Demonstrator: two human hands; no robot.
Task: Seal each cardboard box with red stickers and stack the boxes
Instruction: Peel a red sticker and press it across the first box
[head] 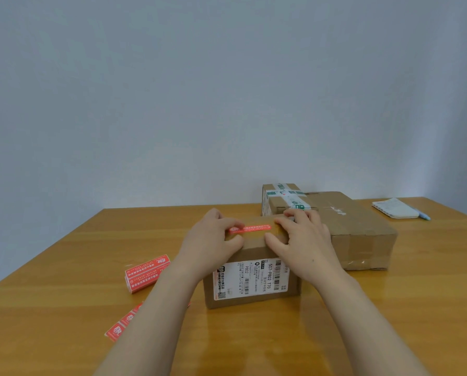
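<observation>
The white shipping label [251, 279] on the near face of the small cardboard box [254, 253] reads "507-P802 T70" and "P802", sideways, beside barcodes; white print on the red stickers [148, 272] at left is too small to read

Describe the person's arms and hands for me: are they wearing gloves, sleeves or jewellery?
No gloves: the left hand and right hand are bare, with no ring, watch or bracelet visible. The forearms are bare too; no sleeve shows down to the bottom edge of the picture.
</observation>
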